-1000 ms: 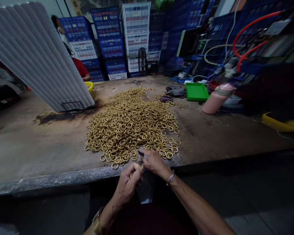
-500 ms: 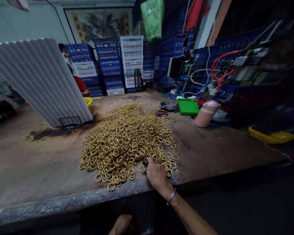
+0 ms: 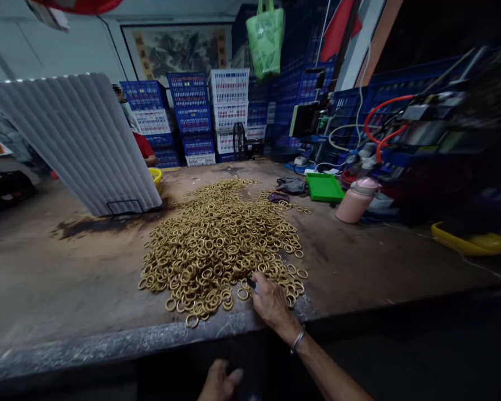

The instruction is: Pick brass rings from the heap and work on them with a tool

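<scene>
A wide heap of brass-coloured rings (image 3: 217, 239) covers the middle of the table, with a few loose ones at its front edge. My right hand (image 3: 271, 301), wearing a silver bangle (image 3: 298, 340) at the wrist, rests at the heap's near right side. Its fingers are closed on a small black-and-grey object (image 3: 252, 283), whose kind I cannot make out. Below the table's front edge, my left hand (image 3: 220, 381) shows only in part, slightly blurred. Its thumb stands apart from the fingers, and nothing shows in it.
A corrugated grey panel (image 3: 79, 145) leans at the left, with a person in a red sleeve (image 3: 142, 146) behind it. A green tray (image 3: 324, 187), a pink bottle (image 3: 356, 201) and a yellow basin (image 3: 471, 240) stand right. Stacked crates (image 3: 188, 114) line the back.
My left hand has risen slightly and moved right, its thumb now apart from the fingers. My right hand stays beside the rings with the small object; the view has shifted a little.
</scene>
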`<state>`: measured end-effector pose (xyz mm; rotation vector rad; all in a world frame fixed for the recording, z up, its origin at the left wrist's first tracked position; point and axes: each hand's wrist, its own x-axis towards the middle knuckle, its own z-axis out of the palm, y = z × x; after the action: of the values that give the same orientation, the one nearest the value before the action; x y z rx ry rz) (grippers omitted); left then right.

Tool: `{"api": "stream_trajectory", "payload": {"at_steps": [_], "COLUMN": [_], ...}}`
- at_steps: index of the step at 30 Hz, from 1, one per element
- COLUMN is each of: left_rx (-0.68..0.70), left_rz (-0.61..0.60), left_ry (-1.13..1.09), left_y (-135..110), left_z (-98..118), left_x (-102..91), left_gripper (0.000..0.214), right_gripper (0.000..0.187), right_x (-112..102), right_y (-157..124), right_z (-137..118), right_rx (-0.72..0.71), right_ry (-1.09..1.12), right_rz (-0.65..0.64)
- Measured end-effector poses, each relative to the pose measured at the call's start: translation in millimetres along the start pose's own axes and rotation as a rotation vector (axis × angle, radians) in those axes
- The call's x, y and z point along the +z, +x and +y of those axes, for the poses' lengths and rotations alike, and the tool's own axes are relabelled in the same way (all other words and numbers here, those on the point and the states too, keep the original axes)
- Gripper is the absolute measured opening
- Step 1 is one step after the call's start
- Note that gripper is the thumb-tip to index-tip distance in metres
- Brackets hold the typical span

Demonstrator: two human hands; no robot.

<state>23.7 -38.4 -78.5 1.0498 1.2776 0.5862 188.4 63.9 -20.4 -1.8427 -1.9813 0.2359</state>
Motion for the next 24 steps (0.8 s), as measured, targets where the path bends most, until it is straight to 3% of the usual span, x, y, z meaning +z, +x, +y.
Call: {"api": "stream_trajectory", "payload": {"at_steps": [2, 7, 10, 13, 16, 21, 24], "left_rx": [0.085, 0.165, 0.192, 0.207, 0.215, 0.255, 0.329], "left_rz": [-0.043, 0.217, 0.209, 0.149, 0.173, 0.254, 0.319], "left_ry": [-0.02, -0.156, -0.214, -0.216, -0.21, -0.186, -0.162], "left_y": [-10.7, -15.4, -3.8, 7.2, 12.3, 12.3, 12.1], "left_z": [19.9, 81.0, 98.8, 103.7, 103.1, 93.1, 84.9], "left_x": [3.3, -0.5, -5.4, -8.1, -8.9, -8.1, -5.7], "left_gripper": [0.032, 0.039, 0.045, 0.04, 0.033, 0.029, 0.024], "right_gripper": [0.018, 0.019, 0.018, 0.015, 0.013, 0.018, 0.02], "right_x": [-2.5, -6.7, -3.9, 0.0, 0.7, -2.6, -1.4], "right_y": [-2.1, -11.4, -17.7, -22.0, -22.9, -18.5, -16.4], "right_z": [-1.8, -11.1, -14.9, -17.3, -21.1, -28.4, -29.0], "right_rx": [-0.055, -0.21, -0.28, -0.296, -0.246, -0.033, 0.134], "right_ry": [0.048, 0.163, 0.191, 0.211, 0.27, 0.572, 0.803], "right_rz": [0.015, 0.027, 0.019, 0.012, -0.014, -0.064, -0.196]}}
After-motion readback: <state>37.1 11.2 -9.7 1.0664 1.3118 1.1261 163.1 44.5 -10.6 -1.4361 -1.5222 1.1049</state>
